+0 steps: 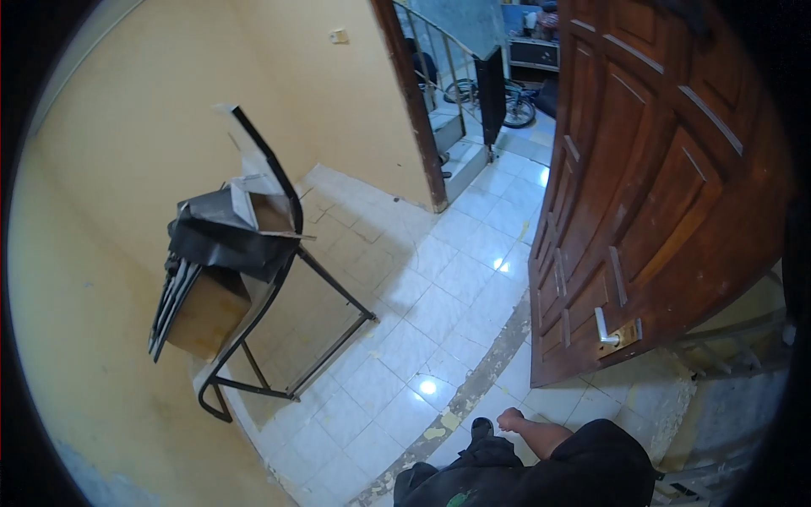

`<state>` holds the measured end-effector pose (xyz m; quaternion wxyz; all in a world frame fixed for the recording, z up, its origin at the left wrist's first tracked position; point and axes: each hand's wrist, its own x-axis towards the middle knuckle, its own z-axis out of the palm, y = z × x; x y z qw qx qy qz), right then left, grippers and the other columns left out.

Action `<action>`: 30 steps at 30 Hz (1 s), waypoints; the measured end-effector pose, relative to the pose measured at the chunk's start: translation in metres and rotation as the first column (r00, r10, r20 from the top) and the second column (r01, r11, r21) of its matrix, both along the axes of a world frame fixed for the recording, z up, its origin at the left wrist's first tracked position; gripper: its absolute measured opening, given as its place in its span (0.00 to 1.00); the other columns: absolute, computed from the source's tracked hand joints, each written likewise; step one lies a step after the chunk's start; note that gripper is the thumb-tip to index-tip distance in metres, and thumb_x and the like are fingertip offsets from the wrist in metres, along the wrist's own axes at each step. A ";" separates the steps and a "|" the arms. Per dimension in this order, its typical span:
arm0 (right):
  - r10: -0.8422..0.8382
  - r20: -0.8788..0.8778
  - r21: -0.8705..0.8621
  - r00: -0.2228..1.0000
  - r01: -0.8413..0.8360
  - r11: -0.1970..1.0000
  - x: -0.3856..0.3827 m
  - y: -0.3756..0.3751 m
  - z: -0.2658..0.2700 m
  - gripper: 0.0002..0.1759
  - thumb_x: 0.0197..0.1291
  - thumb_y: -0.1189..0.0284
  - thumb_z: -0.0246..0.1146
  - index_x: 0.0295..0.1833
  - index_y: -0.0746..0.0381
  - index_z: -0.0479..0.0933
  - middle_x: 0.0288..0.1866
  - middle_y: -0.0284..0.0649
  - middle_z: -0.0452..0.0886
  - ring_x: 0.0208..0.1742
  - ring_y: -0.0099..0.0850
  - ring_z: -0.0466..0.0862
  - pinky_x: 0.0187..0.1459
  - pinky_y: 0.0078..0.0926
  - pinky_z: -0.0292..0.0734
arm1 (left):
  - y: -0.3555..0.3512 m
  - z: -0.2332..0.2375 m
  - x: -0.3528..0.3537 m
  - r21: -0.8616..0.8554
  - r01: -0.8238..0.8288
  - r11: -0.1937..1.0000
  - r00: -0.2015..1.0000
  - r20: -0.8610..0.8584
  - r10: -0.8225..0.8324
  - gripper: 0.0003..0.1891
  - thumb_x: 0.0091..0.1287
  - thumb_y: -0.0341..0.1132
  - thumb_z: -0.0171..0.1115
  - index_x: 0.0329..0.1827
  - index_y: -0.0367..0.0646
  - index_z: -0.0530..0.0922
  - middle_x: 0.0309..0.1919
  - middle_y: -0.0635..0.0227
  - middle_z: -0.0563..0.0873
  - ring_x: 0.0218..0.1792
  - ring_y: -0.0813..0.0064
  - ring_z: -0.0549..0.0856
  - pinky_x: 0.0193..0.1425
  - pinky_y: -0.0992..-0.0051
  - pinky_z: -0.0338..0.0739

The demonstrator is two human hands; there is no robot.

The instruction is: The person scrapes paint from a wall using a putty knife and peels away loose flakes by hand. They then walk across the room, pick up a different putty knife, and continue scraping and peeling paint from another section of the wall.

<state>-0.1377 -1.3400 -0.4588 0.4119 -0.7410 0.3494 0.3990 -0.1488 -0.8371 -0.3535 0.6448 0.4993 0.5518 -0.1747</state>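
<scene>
Below the door handle [610, 332] and well apart from it, the right hand [511, 419] hangs with fingers curled inward, gripping nothing visible. Up and right of the hand stands the wooden door [659, 186]; far left, a loaded metal frame [279, 338].

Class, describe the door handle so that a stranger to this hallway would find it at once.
Start at the big brown wooden door standing open on the right, over the white tiled floor. Low on it in this view sits the handle: a silver lever on a brass plate, the only metal fitting among the door's raised wooden panels.
</scene>
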 end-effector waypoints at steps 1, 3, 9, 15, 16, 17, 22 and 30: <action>0.008 -0.035 -0.024 0.999 -0.009 1.000 0.003 0.002 0.002 0.13 0.55 0.67 0.53 0.28 0.61 0.81 0.26 0.36 0.84 0.24 0.27 0.82 0.31 0.25 0.77 | 0.004 -0.002 -0.008 -0.003 -0.016 1.000 1.000 -0.001 0.016 0.17 0.64 0.50 0.57 0.32 0.44 0.76 0.16 0.72 0.71 0.13 0.76 0.71 0.14 0.77 0.65; 0.028 -0.079 -0.058 0.997 -0.032 0.998 0.008 0.006 0.009 0.14 0.55 0.67 0.53 0.28 0.61 0.81 0.26 0.35 0.84 0.24 0.26 0.82 0.31 0.25 0.78 | 0.013 -0.008 -0.025 -0.008 -0.045 0.999 0.999 -0.006 0.045 0.16 0.64 0.49 0.57 0.32 0.44 0.76 0.17 0.72 0.72 0.13 0.76 0.71 0.14 0.77 0.66; -0.236 0.180 0.253 0.955 0.187 0.949 0.051 0.052 0.025 0.21 0.60 0.56 0.57 0.51 0.61 0.76 0.47 0.42 0.80 0.38 0.30 0.81 0.30 0.30 0.78 | 0.060 -0.034 -0.104 -0.022 -0.187 0.982 0.982 -0.006 0.187 0.15 0.64 0.48 0.57 0.34 0.44 0.77 0.18 0.71 0.73 0.15 0.76 0.72 0.15 0.78 0.67; 0.224 0.163 -0.046 0.961 -0.220 0.974 0.083 0.174 0.096 0.33 0.56 0.61 0.61 0.67 0.59 0.65 0.65 0.48 0.68 0.60 0.44 0.72 0.44 0.40 0.78 | 0.124 -0.153 -0.195 -0.118 -0.531 0.839 0.834 0.102 0.542 0.16 0.64 0.51 0.55 0.29 0.48 0.75 0.18 0.72 0.73 0.15 0.76 0.73 0.16 0.74 0.67; 0.640 0.300 -0.332 0.707 -0.552 0.765 0.091 0.187 0.062 0.22 0.56 0.66 0.61 0.56 0.64 0.75 0.51 0.48 0.79 0.49 0.40 0.80 0.37 0.33 0.79 | 0.116 -0.107 -0.183 -0.075 -0.620 0.781 0.784 -0.017 0.620 0.19 0.63 0.55 0.54 0.22 0.52 0.72 0.16 0.73 0.71 0.14 0.76 0.72 0.16 0.70 0.67; 0.504 0.355 -0.124 0.788 -0.494 0.861 0.097 0.214 0.073 0.16 0.56 0.68 0.60 0.49 0.65 0.77 0.44 0.45 0.81 0.43 0.36 0.81 0.36 0.30 0.78 | 0.110 -0.082 -0.186 -0.074 -0.609 0.790 0.789 0.039 0.613 0.21 0.62 0.55 0.56 0.19 0.51 0.68 0.12 0.72 0.67 0.11 0.72 0.69 0.15 0.65 0.63; 0.387 0.484 0.342 0.785 -0.576 0.742 0.117 0.389 0.116 0.09 0.62 0.78 0.52 0.40 0.68 0.78 0.29 0.38 0.81 0.28 0.25 0.79 0.31 0.23 0.76 | 0.142 -0.076 -0.214 0.138 -0.695 0.705 0.710 -0.020 0.704 0.15 0.63 0.46 0.57 0.32 0.41 0.74 0.22 0.66 0.75 0.21 0.72 0.74 0.22 0.68 0.68; 0.618 0.685 0.242 0.386 -0.920 0.307 0.100 0.618 0.241 0.15 0.59 0.66 0.64 0.24 0.64 0.75 0.17 0.30 0.72 0.20 0.18 0.68 0.24 0.20 0.65 | 0.147 -0.058 -0.330 0.183 -0.841 0.509 0.508 -0.059 0.859 0.16 0.64 0.47 0.56 0.31 0.41 0.74 0.23 0.64 0.77 0.21 0.73 0.75 0.22 0.68 0.69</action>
